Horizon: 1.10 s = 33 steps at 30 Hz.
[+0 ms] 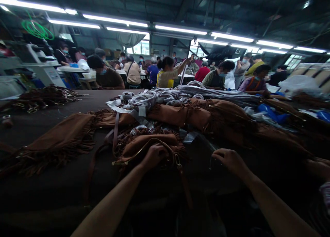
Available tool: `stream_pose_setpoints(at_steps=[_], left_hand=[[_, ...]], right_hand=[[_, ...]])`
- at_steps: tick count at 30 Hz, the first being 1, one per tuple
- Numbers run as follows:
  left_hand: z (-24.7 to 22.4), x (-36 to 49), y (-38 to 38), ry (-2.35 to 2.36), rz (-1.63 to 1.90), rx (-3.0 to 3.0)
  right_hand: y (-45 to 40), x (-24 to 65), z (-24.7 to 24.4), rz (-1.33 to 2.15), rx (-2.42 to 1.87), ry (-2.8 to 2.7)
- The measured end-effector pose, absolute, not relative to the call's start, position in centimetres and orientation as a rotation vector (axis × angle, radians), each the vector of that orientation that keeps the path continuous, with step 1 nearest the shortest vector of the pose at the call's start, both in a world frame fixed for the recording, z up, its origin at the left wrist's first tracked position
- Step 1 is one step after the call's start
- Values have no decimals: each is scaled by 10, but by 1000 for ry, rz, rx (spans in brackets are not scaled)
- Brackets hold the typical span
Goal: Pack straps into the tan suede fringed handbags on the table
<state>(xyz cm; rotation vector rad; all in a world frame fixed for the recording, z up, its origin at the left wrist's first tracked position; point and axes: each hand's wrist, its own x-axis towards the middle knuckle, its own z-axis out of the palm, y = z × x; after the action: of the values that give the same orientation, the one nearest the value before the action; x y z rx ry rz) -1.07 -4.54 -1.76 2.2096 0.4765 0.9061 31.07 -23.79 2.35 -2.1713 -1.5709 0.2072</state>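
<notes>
A brown fringed bag [148,144] lies at the middle of the dark table, its zipped opening facing me. My left hand [156,155] is at that opening, fingers curled and partly inside, so what they hold is hidden. A strap [185,185] with a gold clip hangs from the bag's right side towards me. To the right of the bag, my right hand [227,158] is closed in a pinch on a thin clear plastic piece [203,140], which stretches up and left from the fingertips.
Brown fringed bags [62,132] lie left and behind. Grey straps [160,96] are heaped beyond them, brown straps with metal clips [46,97] at far left, blue plastic [273,114] at right. Another person's hand [318,168] shows at the right edge. Several people sit across the table.
</notes>
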Motion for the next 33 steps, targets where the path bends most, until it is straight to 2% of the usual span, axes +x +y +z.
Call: stream_pose_setpoints(at_steps=[5, 10, 14, 18, 21, 24, 29, 33], left_hand=[[-17, -10, -48, 486, 940, 2218], [-16, -12, -50, 487, 935, 2228], [-15, -13, -51, 486, 935, 2233], [-16, -14, -50, 455, 958, 2208], [-19, -14, -47, 436, 938, 2196], [-22, -14, -42, 396, 881, 2221], [-19, -16, -35, 394, 789, 2246], [-17, -19, -34, 412, 766, 2231]], right_hand=[[-229, 297, 9, 177, -2450, -1168], [-214, 292, 1, 11, -2549, -1069], [-225, 320, 16, 128, -2500, -1010], [-242, 336, 40, -35, -2542, -1132], [-244, 308, 50, -108, -2450, -1152], [-239, 243, 43, 127, -2165, -1144], [-229, 123, 6, 961, -1710, -862], [-216, 81, -15, 1181, -1519, -551]])
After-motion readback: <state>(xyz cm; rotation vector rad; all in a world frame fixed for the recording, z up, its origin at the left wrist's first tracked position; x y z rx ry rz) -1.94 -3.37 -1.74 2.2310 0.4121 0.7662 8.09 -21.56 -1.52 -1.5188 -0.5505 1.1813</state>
